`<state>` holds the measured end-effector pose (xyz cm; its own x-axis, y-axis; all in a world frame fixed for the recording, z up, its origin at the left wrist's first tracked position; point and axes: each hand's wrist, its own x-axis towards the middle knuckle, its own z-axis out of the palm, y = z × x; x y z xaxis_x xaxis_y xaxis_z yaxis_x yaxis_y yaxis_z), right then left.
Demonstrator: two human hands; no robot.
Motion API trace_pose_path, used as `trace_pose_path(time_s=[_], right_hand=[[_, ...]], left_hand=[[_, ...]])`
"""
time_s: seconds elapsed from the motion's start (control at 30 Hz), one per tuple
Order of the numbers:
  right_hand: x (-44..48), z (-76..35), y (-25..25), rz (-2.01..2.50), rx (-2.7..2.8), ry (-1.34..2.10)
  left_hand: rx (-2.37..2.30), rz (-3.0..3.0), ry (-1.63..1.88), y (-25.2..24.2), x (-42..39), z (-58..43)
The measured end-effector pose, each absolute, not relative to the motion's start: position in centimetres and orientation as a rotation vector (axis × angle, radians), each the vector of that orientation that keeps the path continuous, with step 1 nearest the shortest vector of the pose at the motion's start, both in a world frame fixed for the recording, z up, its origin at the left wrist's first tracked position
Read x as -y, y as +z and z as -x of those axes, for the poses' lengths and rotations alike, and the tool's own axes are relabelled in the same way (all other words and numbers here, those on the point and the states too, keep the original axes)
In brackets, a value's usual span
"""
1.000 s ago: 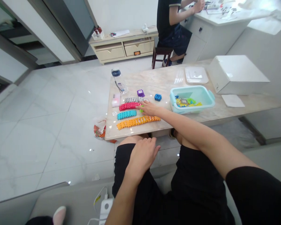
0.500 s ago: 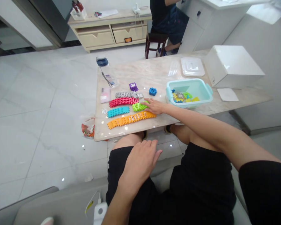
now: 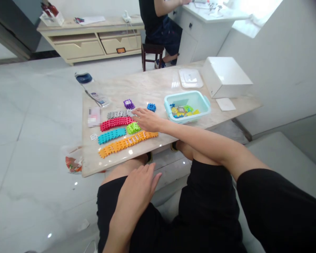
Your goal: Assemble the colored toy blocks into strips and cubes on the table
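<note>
My right hand [image 3: 147,119] reaches over the table with its fingers stretched out. Its fingertips are at the right end of the grey strip of gear-like plastic building blocks [image 3: 118,115], and it partly covers the right end of the red strip [image 3: 116,123]. Whether it touches them I cannot tell. Nearer to me lie a green piece [image 3: 133,128], a teal strip [image 3: 112,135] and a long orange strip [image 3: 127,143]. Beyond the hand are a purple stack [image 3: 129,104] and a blue stack [image 3: 151,107]. My left hand [image 3: 137,188] lies on my thigh, fingers extended and holding nothing.
A light-blue tub [image 3: 186,119] holding loose blocks stands right of the hand. Behind it are a clear lid [image 3: 191,78] and a white box [image 3: 228,77]. A bottle [image 3: 92,91] stands at the table's far left corner. A person [image 3: 160,28] sits beyond the table.
My right hand has moved from the green piece, away from me, to the grey strip. The view has shifted to the right. My left hand stays on my thigh.
</note>
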<state>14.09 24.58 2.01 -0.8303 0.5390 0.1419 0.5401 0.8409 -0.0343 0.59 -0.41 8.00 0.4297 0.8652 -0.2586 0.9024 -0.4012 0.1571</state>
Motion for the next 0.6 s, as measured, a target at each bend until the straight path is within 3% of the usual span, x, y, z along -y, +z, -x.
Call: trace_pose_path(time_s=[0.1,0.23,0.4,0.6], right_hand=[[-25.2,-15.5,7.4,0.945,2.719,-0.127],[-27.7,-21.8,10.8,1.581,2.243,-0.085],[-30.3,-30.9,7.9,2.126,2.046,0.083],[-29.8,-34.9,2.6,2.396,2.146,0.372]], left_hand=[[-1.532,-2.411,-0.24,8.0,0.1,-1.0],[-1.544,-2.387,-0.285,8.1,0.0,-1.8],[-1.564,-2.375,-0.368,8.6,-0.1,-3.3],[-1.548,-2.32,-0.382,8.3,-0.4,-4.7]])
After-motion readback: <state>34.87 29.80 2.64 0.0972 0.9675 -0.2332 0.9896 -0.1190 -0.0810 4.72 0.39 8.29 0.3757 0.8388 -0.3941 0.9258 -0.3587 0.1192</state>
